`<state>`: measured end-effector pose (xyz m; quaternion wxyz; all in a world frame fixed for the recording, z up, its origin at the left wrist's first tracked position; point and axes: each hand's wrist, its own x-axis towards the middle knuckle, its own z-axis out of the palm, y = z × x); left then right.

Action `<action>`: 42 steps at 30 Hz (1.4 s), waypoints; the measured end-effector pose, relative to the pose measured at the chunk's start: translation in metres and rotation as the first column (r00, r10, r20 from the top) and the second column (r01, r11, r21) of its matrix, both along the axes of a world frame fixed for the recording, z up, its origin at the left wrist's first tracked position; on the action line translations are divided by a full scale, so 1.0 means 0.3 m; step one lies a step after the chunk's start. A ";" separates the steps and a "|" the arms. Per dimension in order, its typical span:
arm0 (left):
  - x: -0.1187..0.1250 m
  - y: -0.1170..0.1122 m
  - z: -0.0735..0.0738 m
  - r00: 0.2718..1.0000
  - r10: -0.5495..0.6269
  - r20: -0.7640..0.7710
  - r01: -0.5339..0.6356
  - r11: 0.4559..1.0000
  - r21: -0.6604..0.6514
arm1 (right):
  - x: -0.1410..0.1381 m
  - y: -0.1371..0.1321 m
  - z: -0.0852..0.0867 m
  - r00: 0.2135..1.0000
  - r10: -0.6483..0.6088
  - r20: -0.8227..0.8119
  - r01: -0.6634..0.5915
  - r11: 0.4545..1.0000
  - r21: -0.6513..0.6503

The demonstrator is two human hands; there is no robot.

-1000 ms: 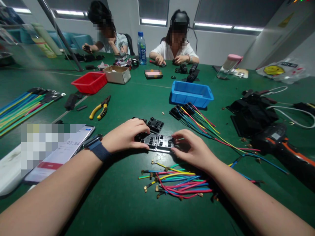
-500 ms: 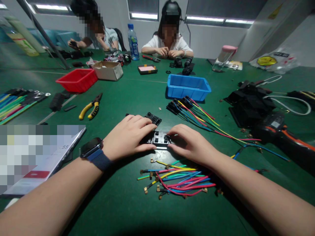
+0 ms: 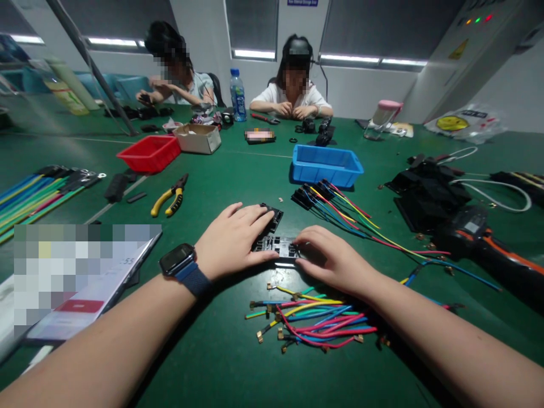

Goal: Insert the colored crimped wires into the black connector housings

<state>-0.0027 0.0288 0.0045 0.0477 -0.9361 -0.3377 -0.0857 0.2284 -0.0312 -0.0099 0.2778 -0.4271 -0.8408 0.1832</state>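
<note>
A black plastic terminal housing (image 3: pixel 284 248) with small compartments lies on the green table between my hands. My right hand (image 3: pixel 329 255) grips its right end between thumb and fingers. My left hand (image 3: pixel 238 238), wearing a watch (image 3: pixel 177 259), lies palm down with fingers spread; the thumb touches the housing's left side. The left fingertips reach over a second black plastic part (image 3: pixel 274 218) just behind, partly hidden by them. Nearer to me lies a bunch of short coloured wires (image 3: pixel 323 317) with brass terminals.
Black blocks with wires (image 3: pixel 308 195) lie before a blue bin (image 3: pixel 327 164). Yellow-handled pliers (image 3: pixel 170 195), a red bin (image 3: pixel 151 154) and a tablet-like screen (image 3: pixel 89 294) are left. A black-orange power tool (image 3: pixel 488 232) lies right. Two people sit across the table.
The view has tilted up slightly. My left fingers have straightened and spread toward the rear black part. My right hand stays at the housing's right end.
</note>
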 end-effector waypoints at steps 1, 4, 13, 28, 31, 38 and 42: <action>0.000 0.001 0.000 1.000 0.002 0.000 -0.002 1.000 -0.005 | 0.000 0.000 0.000 1.000 0.001 -0.003 -0.001 1.000 -0.001; 0.000 0.000 0.004 1.000 0.013 0.002 -0.013 1.000 -0.006 | -0.001 -0.001 0.000 1.000 0.004 -0.006 -0.004 1.000 -0.007; -0.009 -0.006 0.029 0.995 0.086 -0.047 -0.087 0.996 -0.001 | 0.008 0.001 -0.009 1.000 0.015 -0.010 -0.015 1.000 0.000; -0.019 0.003 0.034 0.994 0.084 -0.077 -0.083 0.996 0.012 | 0.006 0.001 -0.010 1.000 0.016 0.023 -0.017 1.000 0.024; -0.019 0.003 0.034 0.994 0.083 -0.074 -0.082 0.997 0.014 | 0.005 -0.003 -0.009 0.998 0.015 0.063 -0.017 0.999 0.028; -0.023 0.010 0.038 0.996 0.072 -0.057 -0.072 0.997 -0.013 | -0.003 -0.003 -0.011 0.993 0.001 0.117 -0.006 0.999 0.040; -0.025 0.011 0.037 0.997 0.069 -0.038 -0.070 0.997 -0.030 | -0.003 -0.005 -0.007 0.993 0.003 0.117 -0.007 0.999 0.037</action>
